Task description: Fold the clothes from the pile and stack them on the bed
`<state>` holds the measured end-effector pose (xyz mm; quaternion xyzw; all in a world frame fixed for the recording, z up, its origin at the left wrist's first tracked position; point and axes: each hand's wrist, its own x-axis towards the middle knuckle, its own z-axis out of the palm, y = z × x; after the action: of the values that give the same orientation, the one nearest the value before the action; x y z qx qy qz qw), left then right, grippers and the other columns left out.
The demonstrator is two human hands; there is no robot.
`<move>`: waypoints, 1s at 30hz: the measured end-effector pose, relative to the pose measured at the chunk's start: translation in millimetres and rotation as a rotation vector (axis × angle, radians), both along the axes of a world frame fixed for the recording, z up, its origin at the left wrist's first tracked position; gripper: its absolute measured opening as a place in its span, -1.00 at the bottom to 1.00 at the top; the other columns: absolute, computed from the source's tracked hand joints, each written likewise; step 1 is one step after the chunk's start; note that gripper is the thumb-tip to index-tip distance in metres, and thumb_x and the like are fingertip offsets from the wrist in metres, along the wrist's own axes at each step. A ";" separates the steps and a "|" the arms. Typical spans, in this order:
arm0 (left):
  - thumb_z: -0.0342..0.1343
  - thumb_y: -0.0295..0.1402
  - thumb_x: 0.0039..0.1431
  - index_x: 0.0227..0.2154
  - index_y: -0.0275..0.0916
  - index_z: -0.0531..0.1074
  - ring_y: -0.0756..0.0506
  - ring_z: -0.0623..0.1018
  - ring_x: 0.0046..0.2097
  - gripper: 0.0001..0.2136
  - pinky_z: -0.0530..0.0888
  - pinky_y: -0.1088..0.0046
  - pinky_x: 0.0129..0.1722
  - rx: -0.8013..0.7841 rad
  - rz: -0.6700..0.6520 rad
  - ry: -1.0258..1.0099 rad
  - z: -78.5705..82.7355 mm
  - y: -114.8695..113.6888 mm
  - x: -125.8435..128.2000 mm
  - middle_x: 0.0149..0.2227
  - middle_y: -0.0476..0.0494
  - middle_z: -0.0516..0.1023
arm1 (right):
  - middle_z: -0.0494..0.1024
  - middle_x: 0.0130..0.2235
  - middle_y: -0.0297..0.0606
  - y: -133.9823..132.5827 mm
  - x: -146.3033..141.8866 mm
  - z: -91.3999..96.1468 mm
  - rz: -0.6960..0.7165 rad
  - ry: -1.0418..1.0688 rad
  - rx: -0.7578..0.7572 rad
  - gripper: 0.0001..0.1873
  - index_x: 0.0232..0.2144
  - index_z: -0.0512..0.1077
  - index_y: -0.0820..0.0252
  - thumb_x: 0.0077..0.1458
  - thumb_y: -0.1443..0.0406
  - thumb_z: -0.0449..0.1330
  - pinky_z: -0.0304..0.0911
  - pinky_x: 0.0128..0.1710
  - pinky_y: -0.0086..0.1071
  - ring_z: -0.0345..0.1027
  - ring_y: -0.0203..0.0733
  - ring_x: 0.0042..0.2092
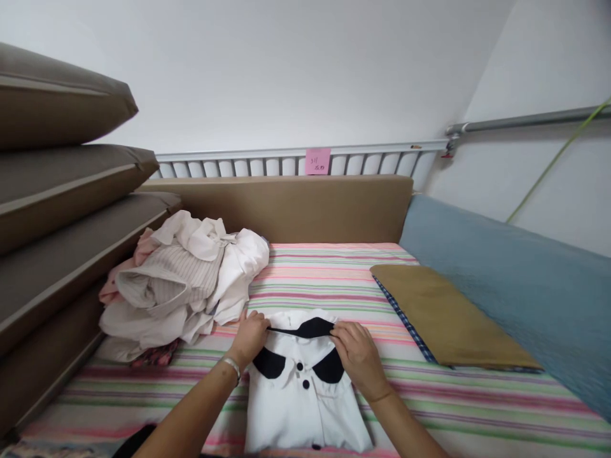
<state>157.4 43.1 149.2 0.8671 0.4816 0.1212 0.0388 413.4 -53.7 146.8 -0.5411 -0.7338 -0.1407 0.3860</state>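
Observation:
A folded white shirt (305, 407) with a black collar and black buttons lies on the striped bed sheet (334, 267) right in front of me. My left hand (251, 337) pinches the collar's left end, a bracelet on its wrist. My right hand (358, 356) grips the collar's right side, fingers curled over the fabric. The black collar band (310, 328) stretches taut between both hands.
A heap of white and pink clothes (181, 280) sits at the left. Stacked brown cushions (62, 191) line the left side. A tan folded cloth (449, 318) and a blue pad (515, 280) lie right. A brown headboard cushion (286, 207) and white rail (296, 164) stand behind.

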 end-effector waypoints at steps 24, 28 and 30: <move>0.17 -0.18 -0.07 -0.13 -0.22 0.43 -0.18 0.51 -0.18 -0.60 0.36 0.38 -0.20 -0.465 0.181 -0.378 11.8 -5.0 1.3 -0.21 -0.20 0.57 | 0.48 -0.40 -0.29 70.1 6.4 -39.4 -0.492 0.117 -0.717 -0.88 -0.40 0.29 0.10 0.10 0.23 -0.02 -0.11 -0.50 -0.40 0.34 -0.21 -0.40; 0.16 -0.33 -0.01 0.09 -0.18 0.27 -0.17 0.39 0.05 -0.46 0.26 0.33 0.06 -0.423 -0.020 -0.404 14.9 -43.3 -19.2 0.06 -0.18 0.42 | 0.50 -0.34 -0.31 65.3 7.2 -52.3 -0.492 0.115 -0.684 -0.83 -0.36 0.27 0.09 0.15 0.19 -0.07 -0.06 -0.47 -0.40 0.36 -0.20 -0.35; 0.11 -0.46 0.02 0.06 -0.13 0.32 -0.16 0.41 0.02 -0.53 0.24 0.29 0.07 -0.358 -0.078 -0.383 11.2 -57.6 -20.2 0.01 -0.13 0.47 | 0.51 -0.31 -0.32 63.3 8.5 -60.4 -0.496 0.155 -0.662 -0.80 -0.32 0.26 0.08 0.16 0.15 -0.09 -0.01 -0.45 -0.40 0.38 -0.19 -0.31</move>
<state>137.2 -14.5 160.5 0.8256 0.4452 0.1945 0.2868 421.9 9.6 86.4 -0.8051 -0.5557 0.0550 0.2000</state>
